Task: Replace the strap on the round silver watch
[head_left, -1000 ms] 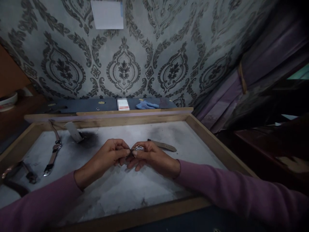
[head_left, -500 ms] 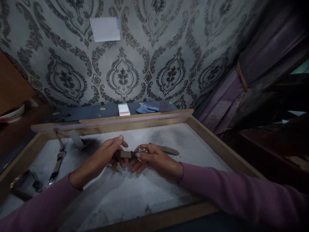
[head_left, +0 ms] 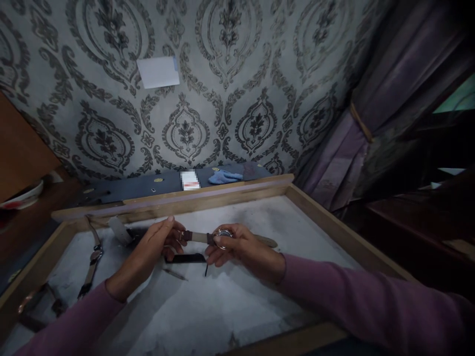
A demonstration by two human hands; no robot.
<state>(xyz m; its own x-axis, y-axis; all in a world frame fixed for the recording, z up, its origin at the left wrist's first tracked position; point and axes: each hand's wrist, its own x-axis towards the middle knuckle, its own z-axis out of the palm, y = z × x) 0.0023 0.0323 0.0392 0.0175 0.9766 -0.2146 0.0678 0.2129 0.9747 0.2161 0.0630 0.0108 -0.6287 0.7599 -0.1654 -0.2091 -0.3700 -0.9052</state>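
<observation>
A wristwatch [head_left: 200, 237] with a round silver-rimmed case and a brown strap is stretched between my two hands above the tray. My right hand [head_left: 241, 247] grips the case, thumb on its rim. The strap's far end is pinched in the fingers of my left hand [head_left: 159, 240]. Below the strap lies a black flat object [head_left: 187, 258], and beside it a thin pointed tool [head_left: 176, 274]. Another strap end [head_left: 267, 241] shows behind my right hand; I cannot tell whether it belongs to the held watch.
The wood-framed tray [head_left: 311, 212] has a white surface. On its left lie a watch [head_left: 95, 254], another brown-strapped watch [head_left: 31, 306] and a grey flat piece [head_left: 119, 230]. Behind its back edge are a small white box [head_left: 190, 181] and a blue cloth [head_left: 225, 177]. A curtain [head_left: 345, 148] hangs right.
My left hand has moved away from my right, so more of the strap shows between them. The black object and pointed tool below are now visible. The whole view has tilted up slightly.
</observation>
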